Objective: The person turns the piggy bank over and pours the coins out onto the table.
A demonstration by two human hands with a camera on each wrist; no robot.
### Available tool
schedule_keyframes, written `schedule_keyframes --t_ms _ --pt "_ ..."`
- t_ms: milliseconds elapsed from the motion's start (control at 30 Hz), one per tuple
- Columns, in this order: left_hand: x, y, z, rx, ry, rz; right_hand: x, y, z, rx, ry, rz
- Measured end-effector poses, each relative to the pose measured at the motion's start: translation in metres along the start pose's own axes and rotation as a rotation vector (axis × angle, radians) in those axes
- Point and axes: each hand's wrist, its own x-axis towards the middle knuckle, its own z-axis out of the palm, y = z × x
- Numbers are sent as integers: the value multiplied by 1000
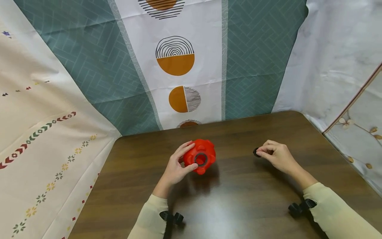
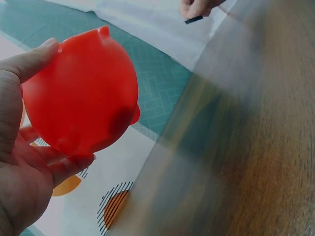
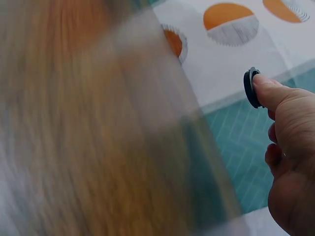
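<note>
My left hand (image 1: 175,168) grips a red knobby ball (image 1: 208,150) above the table, thumb on one side and fingers on the other. In the head view the ball's round, dark-rimmed opening (image 1: 201,159) faces me. The left wrist view shows a smooth side of the red ball (image 2: 81,93) with a few bumps. Off to the right, my right hand (image 1: 277,156) pinches a small black round cap (image 1: 256,152) between thumb and fingers. In the right wrist view the black cap (image 3: 251,88) is seen nearly edge-on, apart from the ball.
A brown wooden table (image 1: 238,196) lies under both hands and reflects light. Behind it hangs a green and white patterned cloth (image 1: 206,66). Pale cloths flank the table on the left (image 1: 59,132) and right (image 1: 334,49). Black wrist straps with small devices sit on both sleeves.
</note>
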Motion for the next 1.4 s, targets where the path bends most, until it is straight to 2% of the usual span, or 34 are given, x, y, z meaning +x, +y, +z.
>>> schedule_keyframes --t_ms 233,667,733,933,1000,1067,1300,1400 --pt "0 -1 -1 -3 3 1 1 20 1 -20 -24 26" --pt "1 0 -1 12 4 4 5 42 0 -61 -87 93" --pt "0 -5 0 13 10 8 5 45 0 -58 -96 103" --pt "-1 -36 0 11 21 4 5 52 0 -66 -132 106" --pt "-2 -39 -1 8 19 -1 4 54 0 -78 -145 108" --pt "-2 -36 0 6 19 -5 3 55 -1 -86 -158 113" --pt "0 -6 0 -8 12 9 3 56 -2 -84 -178 132" --pt "0 -1 -1 0 12 8 3 56 -2 -80 -186 133"
